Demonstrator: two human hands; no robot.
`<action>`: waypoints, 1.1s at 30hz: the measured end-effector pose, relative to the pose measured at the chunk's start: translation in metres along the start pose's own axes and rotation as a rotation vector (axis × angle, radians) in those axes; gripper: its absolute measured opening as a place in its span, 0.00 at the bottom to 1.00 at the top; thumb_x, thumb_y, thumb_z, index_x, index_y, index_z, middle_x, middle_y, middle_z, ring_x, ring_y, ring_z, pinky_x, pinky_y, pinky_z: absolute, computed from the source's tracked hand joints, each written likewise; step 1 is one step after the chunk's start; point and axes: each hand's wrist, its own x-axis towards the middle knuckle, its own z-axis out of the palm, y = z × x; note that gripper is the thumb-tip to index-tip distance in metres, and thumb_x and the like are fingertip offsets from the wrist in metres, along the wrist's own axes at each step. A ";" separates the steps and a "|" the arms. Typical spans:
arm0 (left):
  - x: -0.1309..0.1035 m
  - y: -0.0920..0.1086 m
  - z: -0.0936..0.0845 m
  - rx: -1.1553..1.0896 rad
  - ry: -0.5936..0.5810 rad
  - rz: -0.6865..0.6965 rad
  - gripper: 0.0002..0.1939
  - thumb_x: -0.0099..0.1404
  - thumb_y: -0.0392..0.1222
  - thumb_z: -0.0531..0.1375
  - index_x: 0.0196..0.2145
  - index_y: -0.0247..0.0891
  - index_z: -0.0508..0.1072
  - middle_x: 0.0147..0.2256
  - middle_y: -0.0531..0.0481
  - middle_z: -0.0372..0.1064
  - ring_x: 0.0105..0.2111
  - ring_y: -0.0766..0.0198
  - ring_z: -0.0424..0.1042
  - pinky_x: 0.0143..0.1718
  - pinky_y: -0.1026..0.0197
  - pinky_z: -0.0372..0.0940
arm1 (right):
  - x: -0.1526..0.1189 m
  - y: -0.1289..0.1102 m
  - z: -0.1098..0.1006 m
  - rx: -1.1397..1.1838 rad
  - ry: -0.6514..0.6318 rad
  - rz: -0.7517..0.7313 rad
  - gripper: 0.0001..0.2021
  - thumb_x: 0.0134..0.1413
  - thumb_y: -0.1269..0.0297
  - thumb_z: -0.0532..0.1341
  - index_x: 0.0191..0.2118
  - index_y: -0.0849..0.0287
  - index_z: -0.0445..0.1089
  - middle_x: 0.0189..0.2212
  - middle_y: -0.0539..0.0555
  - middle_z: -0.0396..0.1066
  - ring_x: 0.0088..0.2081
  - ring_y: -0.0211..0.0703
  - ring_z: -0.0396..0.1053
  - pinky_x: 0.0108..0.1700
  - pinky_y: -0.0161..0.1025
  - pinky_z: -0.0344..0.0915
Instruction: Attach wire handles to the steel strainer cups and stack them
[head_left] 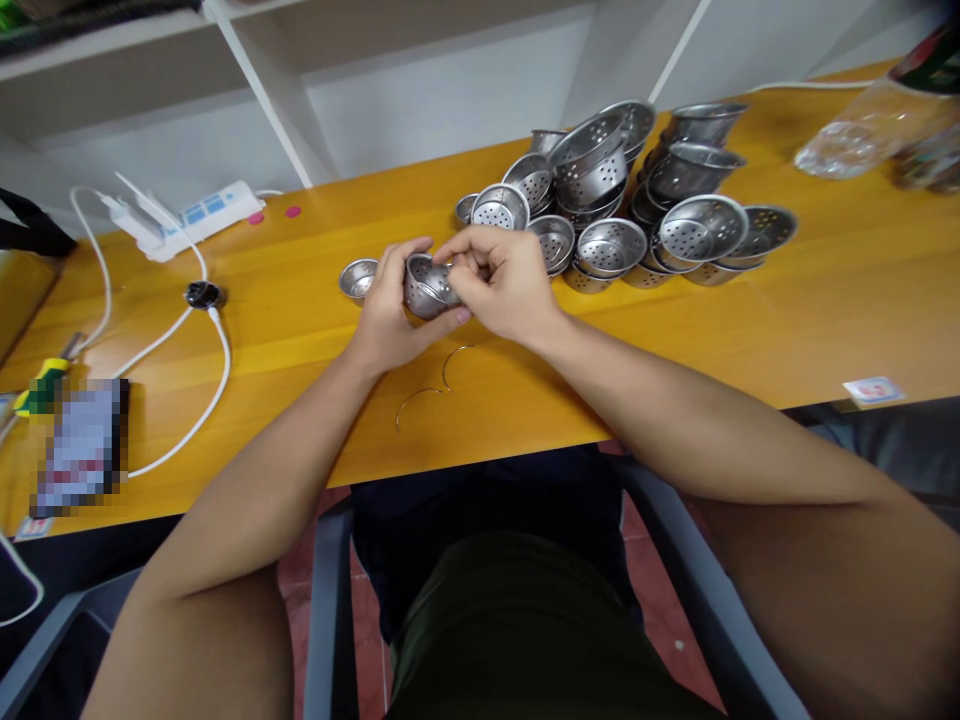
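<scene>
My left hand (pixel 391 312) is wrapped round a small perforated metal strainer basket (pixel 426 290), tilted with its mouth toward me. A thin curved wire crosses the basket. Over the basket's right rim, my right hand (pixel 501 280) is closed in a pinch. Its fingertips hide whatever is between them. Just below the hands, two thin curved wires (pixel 420 394) lie on the table. Left of my left hand stands another small strainer basket (pixel 358 280). Behind and right of my right hand, several baskets (pixel 611 248) are heaped and nested in stacks.
The yellow wooden table (pixel 285 330) backs onto white shelving (pixel 450 110). A white power strip (pixel 206 220) with cables lies at the left, near a pixelated phone-like object (pixel 81 445) and a yellow-green handled tool (pixel 46 385). A clear plastic bottle (pixel 862 130) lies far right.
</scene>
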 end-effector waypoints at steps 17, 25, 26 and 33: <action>0.000 -0.006 -0.007 -0.076 0.014 -0.076 0.49 0.72 0.85 0.79 0.77 0.58 0.74 0.66 0.43 0.81 0.69 0.37 0.87 0.73 0.29 0.84 | 0.008 -0.003 -0.021 0.273 -0.298 0.014 0.15 0.82 0.48 0.74 0.49 0.54 0.82 0.33 0.50 0.76 0.33 0.41 0.71 0.35 0.39 0.71; 0.001 -0.010 -0.010 -0.089 -0.011 -0.084 0.51 0.67 0.83 0.84 0.74 0.57 0.76 0.57 0.46 0.84 0.62 0.39 0.92 0.69 0.30 0.88 | 0.016 -0.004 -0.034 0.368 -0.454 -0.032 0.25 0.79 0.36 0.80 0.49 0.54 0.81 0.33 0.49 0.76 0.33 0.41 0.73 0.36 0.39 0.74; 0.001 -0.007 -0.010 -0.090 -0.012 -0.089 0.51 0.67 0.82 0.85 0.74 0.56 0.75 0.57 0.45 0.84 0.61 0.39 0.92 0.70 0.30 0.88 | 0.015 -0.004 -0.033 0.367 -0.451 -0.021 0.25 0.79 0.36 0.80 0.49 0.54 0.81 0.32 0.49 0.76 0.33 0.41 0.73 0.36 0.39 0.74; 0.003 -0.005 -0.011 -0.127 0.022 -0.062 0.49 0.70 0.82 0.82 0.74 0.54 0.75 0.60 0.43 0.85 0.67 0.38 0.89 0.74 0.30 0.83 | 0.012 0.000 -0.027 0.408 -0.450 0.035 0.27 0.81 0.34 0.78 0.51 0.56 0.78 0.33 0.48 0.77 0.30 0.37 0.71 0.33 0.35 0.70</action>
